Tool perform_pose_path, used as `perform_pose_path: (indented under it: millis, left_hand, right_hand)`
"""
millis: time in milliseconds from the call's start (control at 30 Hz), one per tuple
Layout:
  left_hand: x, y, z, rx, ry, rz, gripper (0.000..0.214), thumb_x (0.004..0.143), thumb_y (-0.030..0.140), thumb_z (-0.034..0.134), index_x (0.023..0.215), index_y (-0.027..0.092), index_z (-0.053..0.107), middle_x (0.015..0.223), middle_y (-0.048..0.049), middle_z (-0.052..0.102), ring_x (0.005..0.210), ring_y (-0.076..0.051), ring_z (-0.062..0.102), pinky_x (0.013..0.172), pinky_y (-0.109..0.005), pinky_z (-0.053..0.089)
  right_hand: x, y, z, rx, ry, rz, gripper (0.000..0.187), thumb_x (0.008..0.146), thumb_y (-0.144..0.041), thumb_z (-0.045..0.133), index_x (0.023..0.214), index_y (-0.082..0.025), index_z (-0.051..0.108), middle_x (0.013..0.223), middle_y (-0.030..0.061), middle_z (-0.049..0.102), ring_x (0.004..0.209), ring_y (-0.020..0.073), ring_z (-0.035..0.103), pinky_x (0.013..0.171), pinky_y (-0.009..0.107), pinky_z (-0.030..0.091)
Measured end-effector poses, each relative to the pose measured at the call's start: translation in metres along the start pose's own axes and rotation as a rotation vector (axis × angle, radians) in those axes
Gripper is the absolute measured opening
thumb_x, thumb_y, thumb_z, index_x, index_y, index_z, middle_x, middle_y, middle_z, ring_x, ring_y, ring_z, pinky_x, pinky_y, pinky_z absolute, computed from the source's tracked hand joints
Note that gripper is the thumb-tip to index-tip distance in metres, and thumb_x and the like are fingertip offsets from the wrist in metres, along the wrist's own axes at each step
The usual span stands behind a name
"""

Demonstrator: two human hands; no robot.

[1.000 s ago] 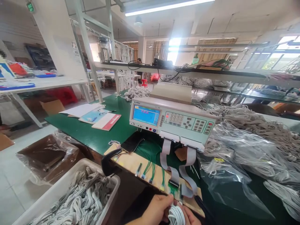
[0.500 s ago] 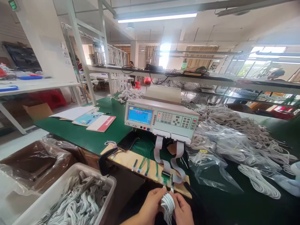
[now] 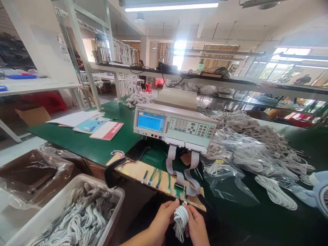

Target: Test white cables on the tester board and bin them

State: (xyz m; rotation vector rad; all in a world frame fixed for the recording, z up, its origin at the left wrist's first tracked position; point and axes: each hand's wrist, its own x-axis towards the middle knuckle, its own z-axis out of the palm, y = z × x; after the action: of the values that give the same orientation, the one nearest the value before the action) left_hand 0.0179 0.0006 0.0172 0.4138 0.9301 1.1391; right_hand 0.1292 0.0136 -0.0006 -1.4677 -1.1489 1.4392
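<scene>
My left hand [image 3: 161, 222] and my right hand [image 3: 196, 225] both grip a coiled white cable [image 3: 180, 221] at the near table edge. The coil's ends sit up against the green connector [image 3: 178, 192] on a wooden test board [image 3: 135, 171]. Grey ribbon cables [image 3: 171, 160] run from the board up to a beige cable tester [image 3: 174, 124] with a lit blue screen [image 3: 150, 122].
A white bin [image 3: 77, 218] of coiled white cables stands at lower left, beside a plastic-lined cardboard box [image 3: 33, 171]. Heaps of grey cables and plastic bags [image 3: 246, 147] cover the green table [image 3: 84, 143] to the right. Papers and booklets [image 3: 97, 124] lie at the left. People stand far back.
The view has shifted right and down, so my hands and the coil show more fully. Both hands stay on the coil at the board's connector. The tester screen changed.
</scene>
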Motion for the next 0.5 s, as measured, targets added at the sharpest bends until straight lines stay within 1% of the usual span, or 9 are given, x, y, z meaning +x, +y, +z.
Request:
perform_pose_path:
  millis: [167,267,367,433,500]
  left_hand:
    - [-0.003,0.004,0.001,-0.009,0.012,-0.011,0.040,0.052,0.047,0.066,0.063,0.011,0.056,0.057,-0.0001,0.051,0.054,-0.011,0.046,0.059,-0.024,0.034]
    - [-0.001,0.006,0.002,-0.012,0.028,-0.002,0.037,0.054,0.045,0.065,0.064,0.011,0.057,0.059,-0.0009,0.053,0.056,-0.011,0.047,0.060,-0.024,0.035]
    - [0.005,0.006,0.001,0.000,-0.014,-0.010,0.040,0.057,0.050,0.061,0.063,0.010,0.059,0.058,-0.0023,0.055,0.053,-0.011,0.047,0.058,-0.025,0.035]
    - [0.006,0.004,0.001,-0.004,-0.024,-0.014,0.040,0.059,0.049,0.060,0.062,0.009,0.059,0.056,-0.0026,0.055,0.052,-0.011,0.047,0.056,-0.024,0.035]
    - [-0.001,0.001,0.002,0.005,-0.002,0.019,0.035,0.060,0.044,0.061,0.066,0.010,0.061,0.062,-0.0037,0.059,0.057,-0.013,0.050,0.057,-0.023,0.036]
  right_hand:
    - [0.000,0.000,0.001,-0.015,-0.012,0.007,0.047,0.060,-0.062,0.051,0.066,-0.015,0.059,0.031,-0.0081,0.036,0.029,0.0070,0.030,0.030,0.020,0.026]
    - [0.000,-0.001,0.001,0.001,-0.036,0.017,0.045,0.063,-0.060,0.050,0.070,-0.016,0.057,0.033,-0.0087,0.035,0.029,0.0071,0.031,0.028,0.019,0.026]
    - [0.000,-0.003,0.003,-0.004,-0.047,0.014,0.044,0.066,-0.059,0.047,0.074,-0.016,0.054,0.034,-0.0096,0.034,0.028,0.0067,0.029,0.027,0.018,0.025]
    - [-0.003,-0.002,0.007,-0.017,-0.019,0.000,0.044,0.067,-0.059,0.046,0.071,-0.016,0.053,0.033,-0.0096,0.033,0.026,0.0062,0.028,0.026,0.018,0.023]
    - [-0.012,0.002,0.011,-0.027,0.012,-0.008,0.044,0.068,-0.060,0.044,0.066,-0.016,0.052,0.034,-0.0088,0.035,0.026,0.0056,0.028,0.026,0.018,0.022]
